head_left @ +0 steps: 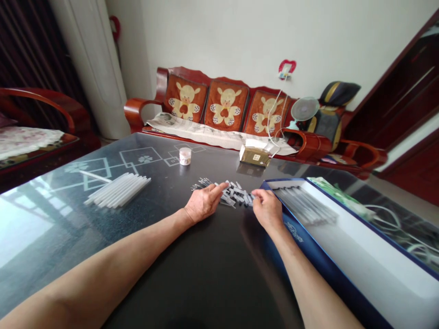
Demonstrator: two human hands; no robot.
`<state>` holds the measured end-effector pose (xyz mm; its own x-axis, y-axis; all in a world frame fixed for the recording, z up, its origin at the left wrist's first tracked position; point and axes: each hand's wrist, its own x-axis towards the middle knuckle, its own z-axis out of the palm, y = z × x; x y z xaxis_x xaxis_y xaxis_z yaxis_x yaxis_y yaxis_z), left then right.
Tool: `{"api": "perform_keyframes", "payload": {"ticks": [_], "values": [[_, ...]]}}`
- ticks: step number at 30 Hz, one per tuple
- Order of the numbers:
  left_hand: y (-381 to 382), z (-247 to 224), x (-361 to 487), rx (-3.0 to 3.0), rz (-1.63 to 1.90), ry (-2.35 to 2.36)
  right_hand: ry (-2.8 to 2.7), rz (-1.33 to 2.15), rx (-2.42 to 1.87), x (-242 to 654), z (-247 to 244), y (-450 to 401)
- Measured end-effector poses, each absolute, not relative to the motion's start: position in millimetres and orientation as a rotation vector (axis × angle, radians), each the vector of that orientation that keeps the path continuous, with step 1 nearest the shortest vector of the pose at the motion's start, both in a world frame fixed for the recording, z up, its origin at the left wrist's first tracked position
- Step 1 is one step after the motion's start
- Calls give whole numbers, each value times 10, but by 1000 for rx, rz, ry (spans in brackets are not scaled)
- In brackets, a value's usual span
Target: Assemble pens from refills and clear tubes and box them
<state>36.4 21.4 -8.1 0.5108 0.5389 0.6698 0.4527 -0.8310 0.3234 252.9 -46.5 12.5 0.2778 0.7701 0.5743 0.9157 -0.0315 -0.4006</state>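
A loose heap of slim grey plastic sticks with thin dark tips lies on the dark glass tabletop, long axes mostly left-right, tips pointing left. The open left hand touches it with the forefinger; the curled right hand touches its right end, grip unclear.

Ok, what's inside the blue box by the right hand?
The blue box holds a row of slim grey plastic sticks lying side by side on its white lining. The lining beneath them is covered, so anything under the row can't be seen.
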Motion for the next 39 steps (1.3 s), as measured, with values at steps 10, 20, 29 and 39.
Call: {"api": "perform_keyframes", "payload": {"ticks": [10, 20, 29, 39], "values": [[197, -108, 379, 2813, 1181, 868, -1737, -345, -2328, 2375, 135, -603], [171, -103, 374, 2780, 1130, 872, -1754, -605, -1888, 2507, -44, -523], [148, -76, 385, 2801, 1077, 820, -1745, -252, -1292, 2227, -62, -464], [124, -30, 387, 2841, 935, 865, -1823, -313, -1233, 2213, -39, -481]]}}
